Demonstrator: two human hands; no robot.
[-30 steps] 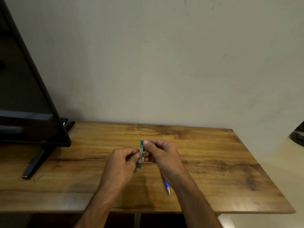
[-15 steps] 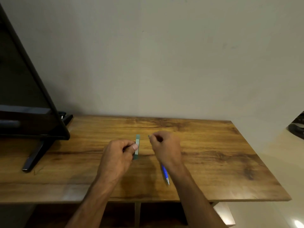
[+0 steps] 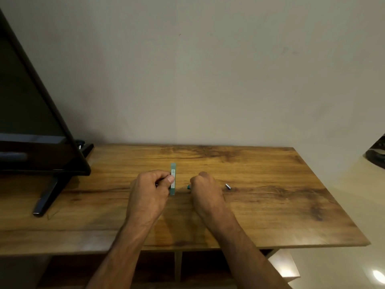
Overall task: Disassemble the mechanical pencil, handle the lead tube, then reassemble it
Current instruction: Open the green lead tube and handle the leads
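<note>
A plain grey-white wall fills the top half of what you see. Below it is a long brown wooden table with dark wavy lines in the wood. On the left end of the table stands a big flat black screen, and its black leg reaches out toward you. At the far right edge, off the table, part of a dark thing shows, but you cannot tell what it is.

Both your bare arms come up from the bottom, and both hands are over the middle of the table, near each other but not touching.

Your left hand has its fingers curled in. Your thumb presses on the side of the thin flat teal plastic lead tube, so this hand is pinching the tube. The tube stands up straight and has a pale label on its front. Its top end sticks up above your fingers and its bottom end shows below your thumb.

Your right hand is a closed fist, low at the table, with the back of the hand toward you. It is curled round a tiny teal bit. Only the tip peeks out on the left side of the fist, between your two hands.

Just to the right of that fist, a small shiny silver metal piece lies on the wood. It is short and round like a little tube, and no hand touches it.
</note>
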